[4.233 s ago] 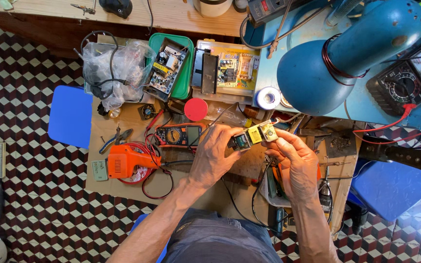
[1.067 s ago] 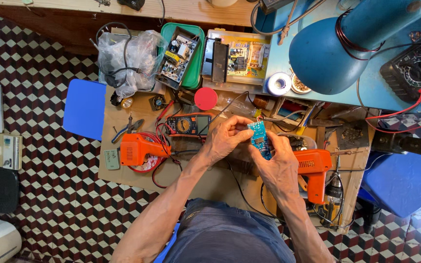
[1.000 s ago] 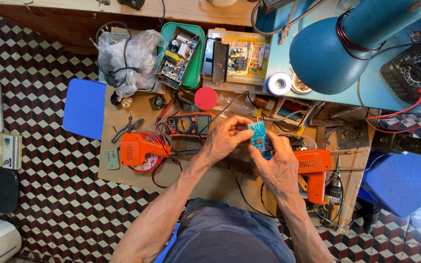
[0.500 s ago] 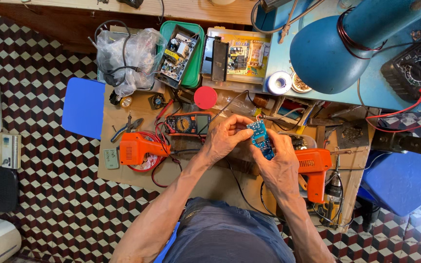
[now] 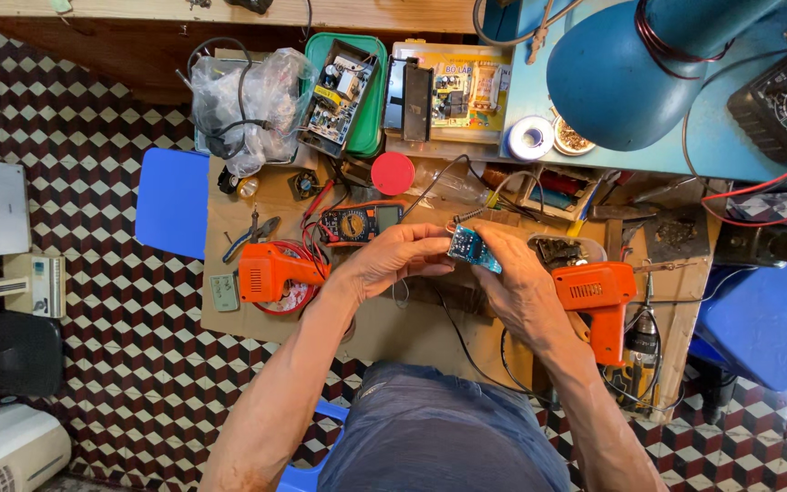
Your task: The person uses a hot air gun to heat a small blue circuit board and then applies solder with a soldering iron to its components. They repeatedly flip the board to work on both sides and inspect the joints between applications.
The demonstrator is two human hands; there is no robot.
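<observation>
Blue board: small circuit board (image 5: pixel 474 249) is held above the cardboard-covered table's middle, between both hands.
Left hand (image 5: pixel 392 261): fingers closed on the board's left end.
Right hand (image 5: pixel 521 282): fingers pinch its right edge.
Doing it well: steady, edge-only grip seems best.
Nearby: orange soldering gun (image 5: pixel 596 301) toward the right edge, multimeter (image 5: pixel 359 223) behind.

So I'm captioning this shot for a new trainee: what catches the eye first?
Both hands, left hand and right hand, meet mid-bench on a small blue board. Two orange tools flank them: left one, right one. A big blue lamp fills the top right.
</observation>
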